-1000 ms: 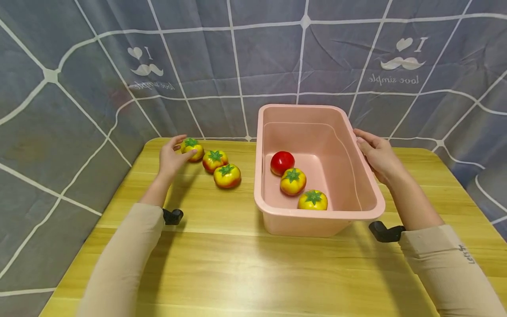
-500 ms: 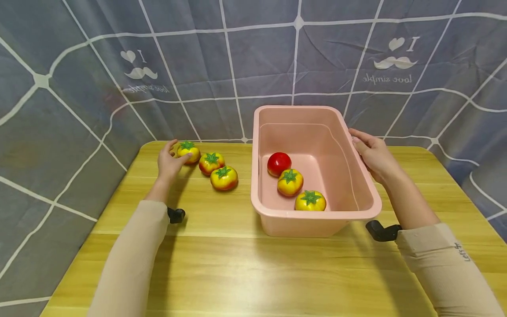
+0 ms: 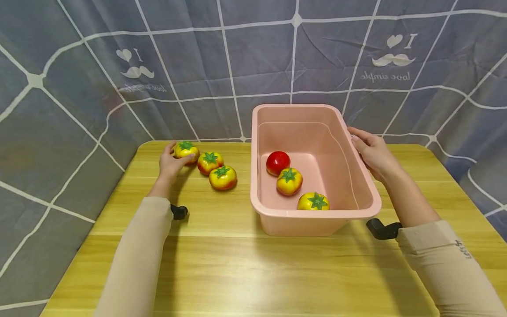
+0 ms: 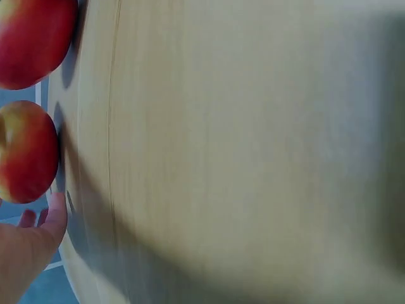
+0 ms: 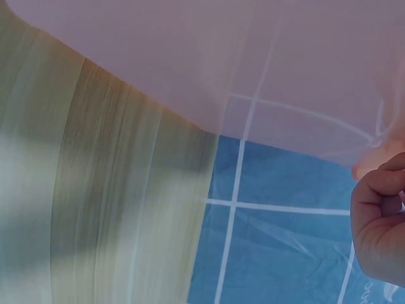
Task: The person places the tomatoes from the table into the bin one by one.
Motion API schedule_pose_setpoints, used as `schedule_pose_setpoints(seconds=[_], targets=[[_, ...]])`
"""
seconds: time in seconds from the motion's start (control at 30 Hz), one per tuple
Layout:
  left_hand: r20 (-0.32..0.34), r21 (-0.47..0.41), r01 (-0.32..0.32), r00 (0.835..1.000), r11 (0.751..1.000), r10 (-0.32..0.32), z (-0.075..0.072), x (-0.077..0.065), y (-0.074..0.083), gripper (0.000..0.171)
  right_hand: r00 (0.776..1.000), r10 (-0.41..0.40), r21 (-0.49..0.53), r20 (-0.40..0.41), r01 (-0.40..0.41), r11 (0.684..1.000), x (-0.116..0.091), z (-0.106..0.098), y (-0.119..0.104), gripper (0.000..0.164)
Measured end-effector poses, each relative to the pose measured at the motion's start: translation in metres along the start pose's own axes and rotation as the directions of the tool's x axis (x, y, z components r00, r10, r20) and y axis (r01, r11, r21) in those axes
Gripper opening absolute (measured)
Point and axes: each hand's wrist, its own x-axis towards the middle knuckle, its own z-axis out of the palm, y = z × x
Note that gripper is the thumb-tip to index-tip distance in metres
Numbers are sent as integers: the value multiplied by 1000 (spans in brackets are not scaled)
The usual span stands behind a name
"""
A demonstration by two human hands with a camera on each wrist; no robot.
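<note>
My left hand [image 3: 171,164] is at the back left of the table, its thumb and fingers around the leftmost yellow-red toy tomato [image 3: 186,150], which has green leaves on top. Close beside it sit two more toy tomatoes, a middle one [image 3: 210,163] and a nearer one [image 3: 223,178]. With my right hand [image 3: 374,154] I grip the right rim of a pink plastic bin [image 3: 317,214]; the right wrist view shows curled fingers [image 5: 373,193] at its edge. Inside the bin lie a red one [image 3: 278,163] without visible leaves, a yellow one [image 3: 289,181], and another [image 3: 314,201] partly hidden by the front rim.
The wooden table [image 3: 222,268] ends at the back against a grey curtain [image 3: 206,57] with white lines. The curtain also hangs along the left and right sides. A black wrist mount [image 3: 383,230] shows at my right wrist, and another black mount [image 3: 179,212] at the left.
The whole head view has shifted slightly. My left hand's fingers have come closer around the leftmost toy tomato. The front toy tomato in the bin has rolled a little to the right.
</note>
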Motion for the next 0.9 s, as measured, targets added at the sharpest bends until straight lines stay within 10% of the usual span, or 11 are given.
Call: schedule_pose_setpoints(seconds=[0.9], targets=[[-18, -13, 17, 1000, 1000, -17, -4, -3, 17, 80, 1000, 12, 41, 10, -12, 999, 1, -1, -3, 56]])
